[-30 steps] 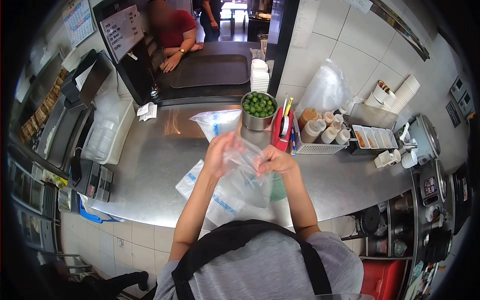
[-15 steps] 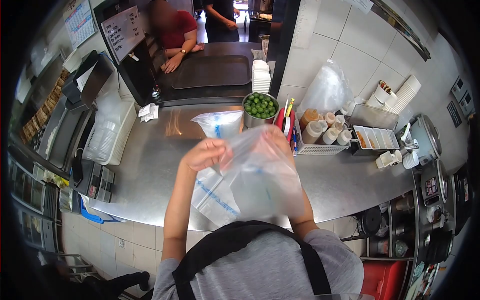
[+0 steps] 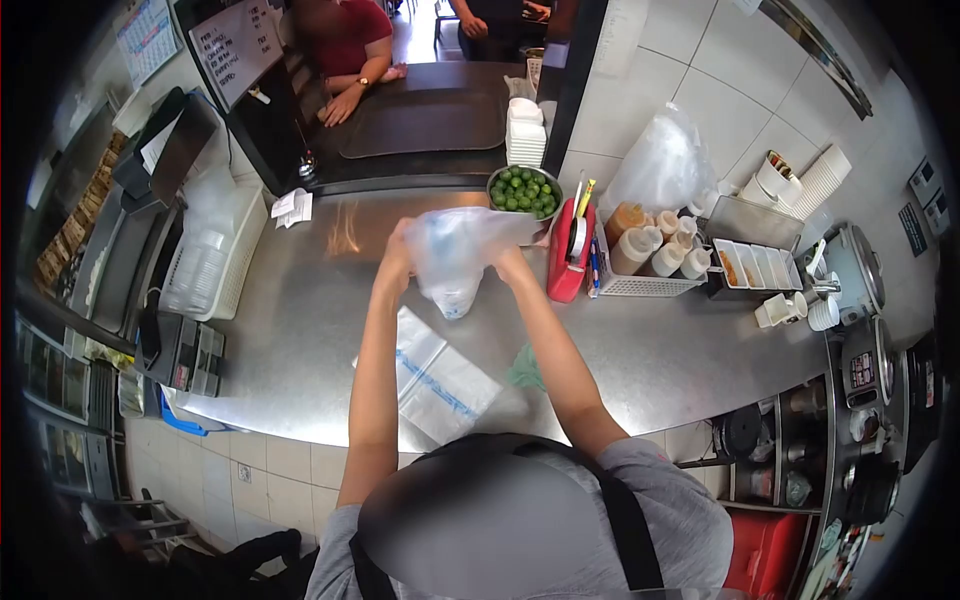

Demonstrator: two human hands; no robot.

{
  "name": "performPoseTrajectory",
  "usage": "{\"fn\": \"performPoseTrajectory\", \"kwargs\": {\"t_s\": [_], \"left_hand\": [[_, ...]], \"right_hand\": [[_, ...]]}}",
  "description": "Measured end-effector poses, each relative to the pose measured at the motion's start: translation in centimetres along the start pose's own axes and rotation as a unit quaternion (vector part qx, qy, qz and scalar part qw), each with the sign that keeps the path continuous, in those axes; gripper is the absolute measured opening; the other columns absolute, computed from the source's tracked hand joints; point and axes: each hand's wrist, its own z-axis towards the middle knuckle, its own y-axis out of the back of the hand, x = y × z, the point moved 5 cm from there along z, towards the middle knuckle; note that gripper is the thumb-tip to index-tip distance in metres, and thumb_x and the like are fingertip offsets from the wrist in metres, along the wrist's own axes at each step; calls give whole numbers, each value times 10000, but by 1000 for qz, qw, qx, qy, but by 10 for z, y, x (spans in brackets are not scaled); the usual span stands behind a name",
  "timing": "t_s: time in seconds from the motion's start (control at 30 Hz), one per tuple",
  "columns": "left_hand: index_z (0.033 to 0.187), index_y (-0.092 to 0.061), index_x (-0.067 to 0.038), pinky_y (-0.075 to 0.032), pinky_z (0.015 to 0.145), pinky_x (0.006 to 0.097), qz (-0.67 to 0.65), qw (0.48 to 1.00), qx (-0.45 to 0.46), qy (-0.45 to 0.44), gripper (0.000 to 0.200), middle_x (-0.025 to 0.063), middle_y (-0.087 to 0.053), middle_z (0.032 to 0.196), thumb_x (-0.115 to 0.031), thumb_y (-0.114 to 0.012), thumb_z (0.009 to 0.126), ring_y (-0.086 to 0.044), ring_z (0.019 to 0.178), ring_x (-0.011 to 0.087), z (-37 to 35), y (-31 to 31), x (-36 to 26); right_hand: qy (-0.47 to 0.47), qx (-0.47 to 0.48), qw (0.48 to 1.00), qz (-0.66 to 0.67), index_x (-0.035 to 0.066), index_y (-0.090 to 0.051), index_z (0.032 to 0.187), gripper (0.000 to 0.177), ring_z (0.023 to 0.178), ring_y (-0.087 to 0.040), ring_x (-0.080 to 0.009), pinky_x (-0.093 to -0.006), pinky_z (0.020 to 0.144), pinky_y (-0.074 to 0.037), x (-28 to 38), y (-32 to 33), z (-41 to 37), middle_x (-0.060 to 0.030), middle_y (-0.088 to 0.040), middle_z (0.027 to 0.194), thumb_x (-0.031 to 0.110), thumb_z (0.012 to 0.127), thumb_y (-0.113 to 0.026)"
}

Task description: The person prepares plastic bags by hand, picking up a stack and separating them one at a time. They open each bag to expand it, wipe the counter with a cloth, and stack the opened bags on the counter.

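Observation:
Both my hands are at a translucent plastic bag (image 3: 450, 255) with blue marks, lifted over the counter in front of the metal bowl of green limes (image 3: 523, 190). My left hand (image 3: 397, 248) grips the bag's left side. At its right side is my right hand (image 3: 507, 262), with its fingers partly hidden by the blurred plastic. Nearer to me, a flat stack of white plastic bags (image 3: 440, 375) with a blue printed band lies on the steel counter (image 3: 290, 340). A green cloth (image 3: 525, 370) rests beside my right forearm.
Right of the bowl stand a red tape dispenser (image 3: 567, 255), a basket of sauce bottles (image 3: 650, 285) and a condiment tray (image 3: 755, 270). A white basket (image 3: 245, 255) is at left. Beyond the pass window, a person's forearms rest by a dark tray (image 3: 425, 125); another person stands behind.
My hands have moved forward and left, away from my chest. The loose clear bag held nearer me now overlaps the bag that stood by the bowl. The stack and green cloth are more exposed.

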Motion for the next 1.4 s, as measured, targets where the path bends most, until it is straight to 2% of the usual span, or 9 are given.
{"fn": "performPoseTrajectory", "kwargs": {"t_s": [0.03, 0.2, 0.33, 0.43, 0.67, 0.9, 1.07, 1.17, 1.4], "left_hand": [[889, -513, -112, -302, 363, 211, -4, 999, 24, 42, 106, -11, -479, 609, -102, -517, 783, -451, 493, 79, 13, 8, 33], [939, -503, -30, -440, 678, 380, 263, 919, -246, -158, 200, 171, -557, 740, -127, -512, 764, -558, 715, 354, -23, -3, 34], [1036, -481, -55, -399, 810, 426, 319, 896, -256, -173, 258, 204, -420, 1174, -186, -508, 816, -480, 998, 368, -27, 2, 40], [1085, -488, -51, -368, 864, 428, 386, 825, -296, -288, 297, 190, -431, 1172, -185, -520, 823, -460, 1035, 352, -76, 7, 31], [961, -612, -101, -213, 971, 529, 624, 676, -287, -268, 245, 106, -412, 1273, -105, -614, 715, -301, 1220, 338, -160, 41, 115], [740, -536, -85, -190, 976, 542, 553, 695, -282, -362, 109, 97, -456, 1200, -88, -628, 681, -335, 1193, 333, -191, 7, 62], [936, -519, -33, -295, 944, 451, 358, 802, -348, -328, 310, 166, -476, 1145, -56, -672, 667, -414, 1131, 308, -205, 12, 32], [1103, -447, 28, -417, 815, 311, -11, 979, -132, -156, 453, 142, -543, 1051, -52, -673, 718, -522, 986, 206, -185, 25, 55], [810, -625, -35, -415, 620, 185, -154, 978, -112, -83, 57, -3, -607, 733, -86, -632, 787, -531, 669, 43, -177, 24, 58]], "right_hand": [[-72, 3, 994, -78, 14, -528, 917, 175, 774, -582, -203, -318, 687, -460, -5, -3, -4, -99, -570, 782, 84, 757, -526], [293, -225, 880, -300, 55, -423, 1136, 381, 893, -537, -417, -450, 758, -438, -70, -11, 15, -217, -480, 1043, 66, 763, -501], [227, -109, 958, -135, 44, -451, 1102, 310, 848, -579, -298, -370, 742, -466, -76, -5, 20, -168, -505, 1055, 98, 807, -527], [-4, 16, 986, 166, 36, -489, 1061, 262, 842, -583, -192, -313, 711, -471, -83, 11, -12, -98, -543, 1028, 192, 855, -533], [-44, 178, 983, -10, 31, -539, 1046, 321, 908, -581, -154, -277, 735, -471, -107, 9, -76, -95, -583, 1007, 284, 850, -561], [291, 71, 945, -131, -12, -581, 1017, 330, 886, -573, -143, -271, 772, -452, -82, -67, -100, -67, -617, 937, 158, 751, -676], [74, 295, 949, 82, -12, -612, 914, 200, 861, -560, -118, -248, 786, -424, -76, -74, -98, -37, -619, 884, 95, 750, -655], [101, 262, 957, 77, -5, -615, 878, 133, 816, -562, -100, -227, 748, -426, -64, -59, -103, -27, -617, 852, 66, 767, -631], [120, 94, 983, 105, -2, -607, 831, 52, 773, -568, -98, -216, 716, -437, -41, -9, -109, -41, -613, 803, 31, 792, -595]]}}
